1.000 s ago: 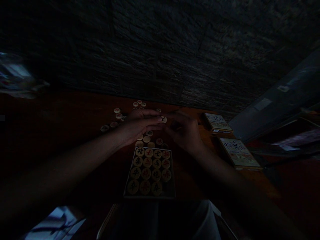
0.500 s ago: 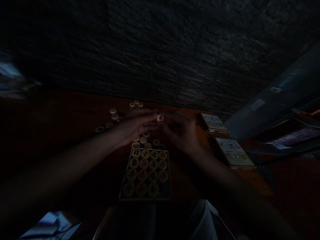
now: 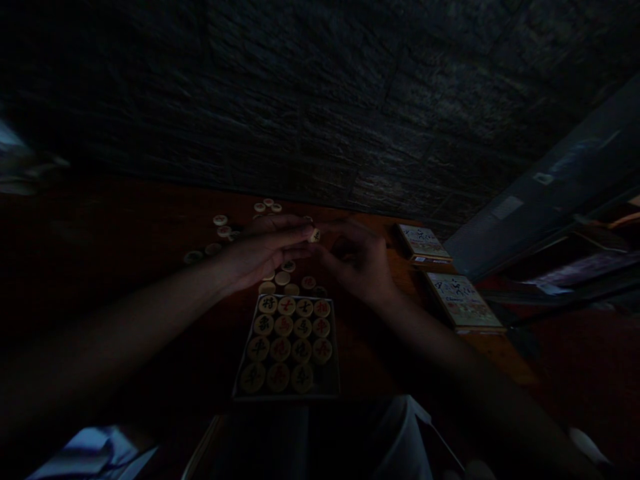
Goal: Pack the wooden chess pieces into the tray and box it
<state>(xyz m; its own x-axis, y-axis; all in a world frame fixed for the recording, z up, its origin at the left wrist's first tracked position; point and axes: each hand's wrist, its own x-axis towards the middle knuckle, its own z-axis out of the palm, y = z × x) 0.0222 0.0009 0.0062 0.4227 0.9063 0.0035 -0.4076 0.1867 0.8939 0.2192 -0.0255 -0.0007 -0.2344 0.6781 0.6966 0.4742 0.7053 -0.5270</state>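
Note:
A round wooden Chinese chess piece [image 3: 314, 235] with a dark character is pinched at the fingertips where both hands meet, tilted so its face shows. My left hand [image 3: 267, 250] holds it from the left, between thumb and fingers. From the other side, my right hand [image 3: 363, 263] closes its index finger and thumb on the piece's edge. Nearer to me, a shallow box [image 3: 336, 373] holds several pieces face up in rows, with red and black characters. Loose pieces [image 3: 283, 278] lie under and around my left hand, some with blank sides up.
Two flat boxes [image 3: 425, 241] [image 3: 465, 301] with printed lids lie on the right of the wooden table [image 3: 360, 353]. More loose pieces [image 3: 220, 220] are scattered at the far left. A dark stone wall [image 3: 310, 120] rises behind the table. The scene is very dim.
The piece between my fingers has turned, its face now more slanted. Both hands stay together in nearly the same place. The whole view has shifted slightly.

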